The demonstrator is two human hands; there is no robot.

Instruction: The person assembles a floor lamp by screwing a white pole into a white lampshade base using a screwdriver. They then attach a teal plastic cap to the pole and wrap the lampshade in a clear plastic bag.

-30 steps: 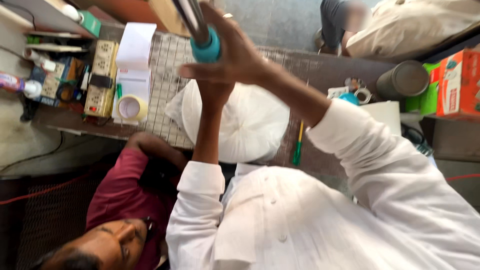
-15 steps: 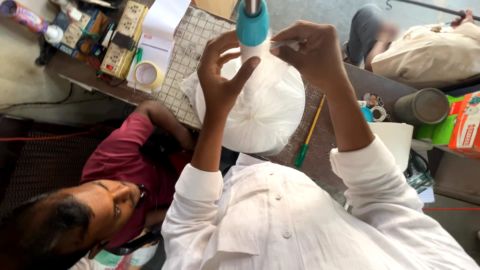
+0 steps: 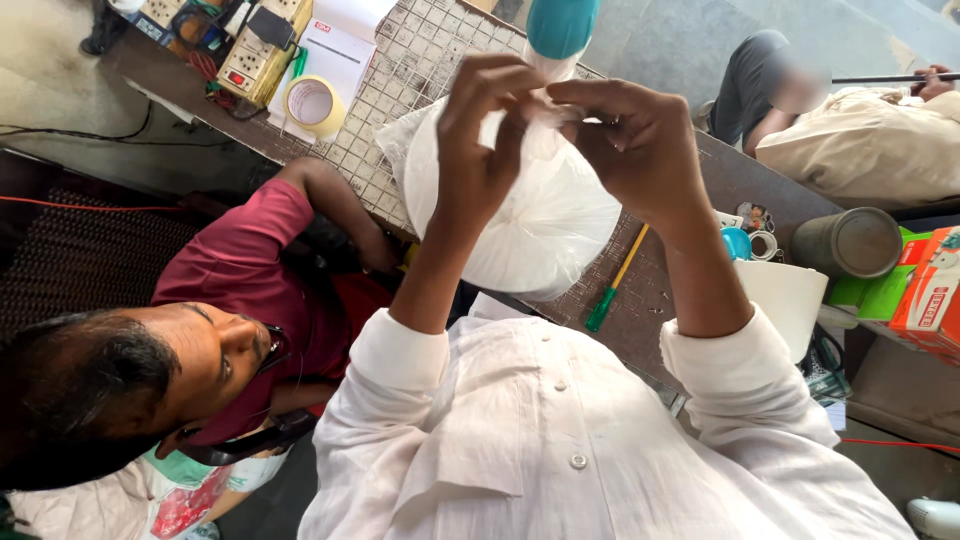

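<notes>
- Both hands sit lower and nearer the middle of the view than half a second ago, and the teal-capped tube [image 3: 560, 28] now shows only its bottom end at the top edge.
- Around the work: a dark table [image 3: 740, 180] with a wire grid [image 3: 400, 90] lying on its left part.
- On the grid rests a roll of yellow tape [image 3: 314, 104], with a white notebook [image 3: 340, 45] just beside it and yellow socket boards [image 3: 262, 50] further left.
- A yellow screwdriver with a green handle [image 3: 615, 285] lies on the table just right of the bag.
- Further right stand a grey tin [image 3: 850, 240], a white tub [image 3: 785, 300], a small blue lid [image 3: 737, 243] and an orange and green box [image 3: 925, 290].
- A person in a maroon shirt [image 3: 240, 280] sits to the left, one arm reaching to the table edge under the bag.
- Another person [image 3: 860, 140] in pale clothes lies beyond the table at top right.
- Standing in the way: both forearms and the white shirt sleeves cross in front of the bag and hide much of the table behind.
- A white plastic bag [image 3: 540, 220] hangs full and rounded, gathered to a twisted neck at the top, held up above the table between the two hands.
- The left hand [image 3: 480, 130] pinches the neck of the bag from the left, fingers curled and pressed together on the thin film.
- The right hand [image 3: 635, 140] pinches the same neck from the right, thumb and fingertips closed on the plastic just under the tube.
</notes>
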